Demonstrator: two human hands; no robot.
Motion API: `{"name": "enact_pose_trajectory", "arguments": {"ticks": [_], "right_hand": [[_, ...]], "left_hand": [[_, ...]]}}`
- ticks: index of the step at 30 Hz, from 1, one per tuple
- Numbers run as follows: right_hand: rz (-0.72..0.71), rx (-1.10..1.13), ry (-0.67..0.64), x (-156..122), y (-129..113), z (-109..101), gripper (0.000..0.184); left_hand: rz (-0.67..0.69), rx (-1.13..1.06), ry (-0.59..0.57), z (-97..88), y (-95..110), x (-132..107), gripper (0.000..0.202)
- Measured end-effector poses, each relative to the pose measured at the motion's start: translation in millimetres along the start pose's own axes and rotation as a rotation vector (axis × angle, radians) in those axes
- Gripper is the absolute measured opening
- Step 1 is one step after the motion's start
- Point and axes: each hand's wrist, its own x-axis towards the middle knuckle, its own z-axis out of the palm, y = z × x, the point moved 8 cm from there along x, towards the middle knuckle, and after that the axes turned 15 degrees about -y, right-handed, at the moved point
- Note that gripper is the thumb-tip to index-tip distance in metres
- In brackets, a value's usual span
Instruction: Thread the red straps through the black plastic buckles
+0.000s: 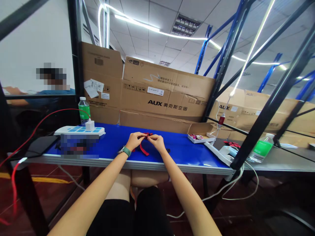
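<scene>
Cardboard boxes printed with AUX (167,91) are standing behind the blue surface (177,154), and a co-worker (49,95) is being seen beyond a glass pane on the left side. Near the middle of the surface, a red strap (144,149) is being held up, and its loose part is hanging down until the blue top. The left hand (136,140) and the right hand (157,142) are nearly touching each other above it. Each grip is being kept very narrow, and the strap is being pinched between the fingertips, although the exact hold is too small to be told. A small black piece (167,150) is lying just beside the right hand.

The work appears to be only partly advanced: the strap is being handled, and no finished item is being shown near the hands. An open cardboard tray (200,136) with small coloured items is being left near the right end of the surface, and further red and black pieces (231,144) are lying on a grey surface (285,165) beyond it, apparently not yet being used.
</scene>
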Motion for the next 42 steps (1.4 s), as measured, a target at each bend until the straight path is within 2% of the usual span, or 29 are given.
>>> {"name": "enact_pose_trajectory", "arguments": {"ticks": [7,10,12,18,24,27,31,34,37,42], "right_hand": [[0.044,-0.010,0.007,-1.4,5.5,-1.7,0.025],[0.089,-0.039,0.023,-2.5,8.8,-3.6,0.026],[0.110,-0.043,0.030,-2.8,9.6,-3.9,0.027],[0.044,-0.095,0.004,-2.3,-4.7,2.3,0.022],[0.042,-0.238,-0.024,-3.4,-11.7,7.1,0.018],[0.097,-0.102,-0.075,-1.6,-0.7,10.9,0.027],[0.138,0.281,-0.100,0.4,12.6,16.9,0.036],[0.141,0.492,-0.104,-0.8,12.5,19.1,0.039],[0.167,0.580,-0.145,-4.0,8.4,21.7,0.040],[0.226,0.579,-0.211,-7.1,4.8,27.5,0.046]], "left_hand": [[-0.030,-0.153,-0.064,8.5,-7.7,0.6,0.014],[-0.013,-0.145,-0.106,12.0,-7.0,1.4,0.019],[-0.020,-0.101,-0.087,10.6,-7.3,1.3,0.020],[-0.051,-0.121,-0.028,6.4,-10.0,0.4,0.013],[-0.029,-0.087,-0.083,10.4,-6.2,1.4,0.008],[-0.013,-0.086,-0.086,9.7,-1.1,1.3,0.011],[0.025,-0.117,-0.136,13.6,8.6,1.7,0.012],[0.034,-0.147,-0.111,12.5,11.3,2.0,0.013],[0.042,-0.110,-0.076,8.2,12.4,2.9,0.015],[0.055,0.039,-0.012,-0.6,14.0,2.6,0.023]]}}
